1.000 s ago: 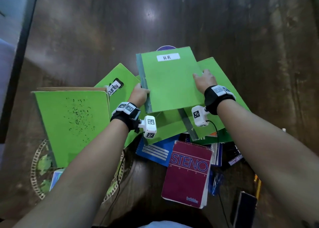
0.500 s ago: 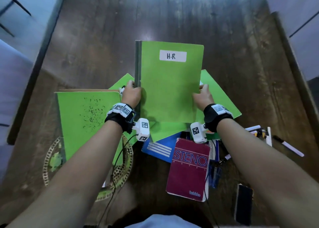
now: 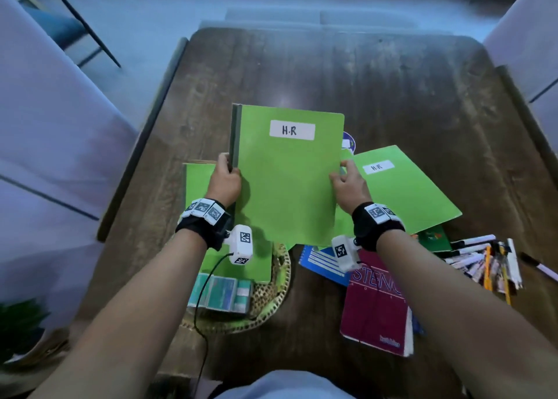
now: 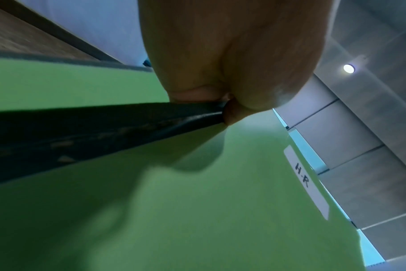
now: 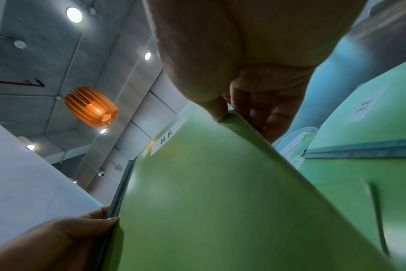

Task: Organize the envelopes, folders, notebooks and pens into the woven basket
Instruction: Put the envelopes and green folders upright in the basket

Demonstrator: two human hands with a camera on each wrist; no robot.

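I hold a green folder labelled H.R (image 3: 287, 181) tilted up above the table. My left hand (image 3: 226, 175) grips its dark spine edge (image 4: 104, 126); my right hand (image 3: 347, 181) pinches the opposite edge (image 5: 223, 115). The woven basket (image 3: 271, 302) sits below my left wrist with a green folder (image 3: 196, 187) and a teal packet (image 3: 220, 293) in it. A second H.R folder (image 3: 407, 193) lies on the table to the right. A blue notebook (image 3: 320, 262), a maroon steno pad (image 3: 377, 308) and a heap of pens (image 3: 483, 262) lie near my right forearm.
The brown wooden table (image 3: 392, 90) stretches beyond the folders. Pale chairs stand at the left (image 3: 54, 144) and right (image 3: 531, 45). A small dark green booklet (image 3: 434, 241) peeks out under the second folder. A plant (image 3: 18, 323) shows at the lower left.
Both hands have raised the H.R folder off the pile and tilted it up. The view has pulled back, and the second H.R folder beneath now shows.
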